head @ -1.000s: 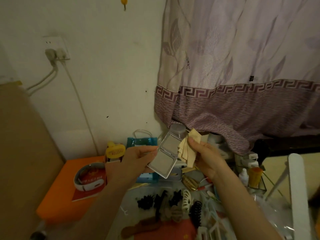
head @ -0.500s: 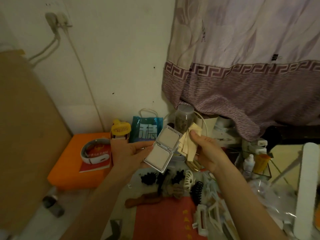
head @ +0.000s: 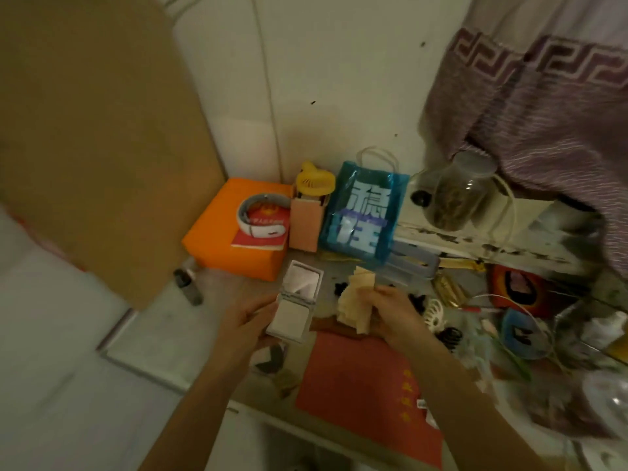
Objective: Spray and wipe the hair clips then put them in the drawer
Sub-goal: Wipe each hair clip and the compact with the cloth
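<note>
My left hand [head: 246, 322] grips an open square compact mirror [head: 296, 305] above the table's front left. My right hand [head: 396, 312] pinches a crumpled beige cloth [head: 355, 305] just right of the mirror. Hair clips lie on the table behind and beside my right hand: a white claw clip [head: 435, 313], a black spiral one [head: 450, 335] and dark ones [head: 339, 287] partly hidden by the cloth. A small dark spray bottle [head: 187, 283] lies at the table's left edge. No drawer is plainly visible.
An orange box [head: 217, 232] with a white band and red booklet stands at the back left. Beside it are a yellow fan [head: 314, 180], a blue bag [head: 362, 215] and a glass jar [head: 457, 195]. A red mat [head: 356, 385] lies in front. Clutter fills the right side under a purple curtain [head: 543, 107].
The view has tilted down and left, showing more of the table. Both hands have lowered toward the tabletop, still holding the mirror and the cloth.
</note>
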Motion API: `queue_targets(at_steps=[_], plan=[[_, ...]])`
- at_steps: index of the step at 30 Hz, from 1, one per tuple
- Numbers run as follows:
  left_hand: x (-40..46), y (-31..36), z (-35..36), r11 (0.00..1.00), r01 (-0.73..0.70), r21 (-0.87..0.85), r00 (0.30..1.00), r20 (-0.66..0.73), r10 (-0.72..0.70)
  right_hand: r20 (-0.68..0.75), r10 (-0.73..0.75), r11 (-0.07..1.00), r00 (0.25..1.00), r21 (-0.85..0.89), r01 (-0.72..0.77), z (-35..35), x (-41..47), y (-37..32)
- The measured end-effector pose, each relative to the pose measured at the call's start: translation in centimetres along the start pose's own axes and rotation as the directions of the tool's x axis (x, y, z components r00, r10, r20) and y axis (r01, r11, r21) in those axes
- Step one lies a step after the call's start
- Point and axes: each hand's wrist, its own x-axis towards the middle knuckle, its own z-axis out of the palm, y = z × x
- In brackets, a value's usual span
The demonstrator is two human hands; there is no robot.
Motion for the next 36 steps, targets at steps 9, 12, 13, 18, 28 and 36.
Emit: queue_targets(at_steps=[9, 12, 13, 18, 28, 36], plan=[[-1.8, -4.8, -7.4, 0.984, 0.108, -0.144, 0.945, -0.292, -0.146, 0.08, 0.041, 0.973, 0.996, -0.23, -0.022, 8.9, 2.6, 5.2], [-0.9, -5.2, -9.9, 0.979, 0.122, -0.161, 0.937, -0.306, -0.167, 0.046, 0.092, 0.957, 0.995, -0.279, -0.076, 12.7, 4.1, 6.9], [-0.5, -5.2, -10.8, 0.979, 0.127, -0.158, 0.939, -0.3, -0.17, 0.027, 0.102, 0.956, 0.994, -0.278, -0.09, 13.9, 4.6, 7.4], [2.8, -4.7, -16.3, 0.981, 0.166, -0.097, 0.95, -0.251, -0.185, -0.073, 0.128, 0.956, 0.989, -0.256, -0.142, 20.5, 7.1, 10.5], [8.7, -4.9, -23.8, 0.958, 0.265, -0.107, 0.952, -0.129, -0.278, -0.175, 0.234, 0.922, 0.956, -0.272, -0.275, 29.5, 11.4, 15.6], [10.2, -6.1, -26.1, 0.95, 0.291, -0.109, 0.946, -0.114, -0.303, -0.215, 0.211, 0.866, 0.953, -0.41, -0.285, 31.3, 14.0, 17.5]])
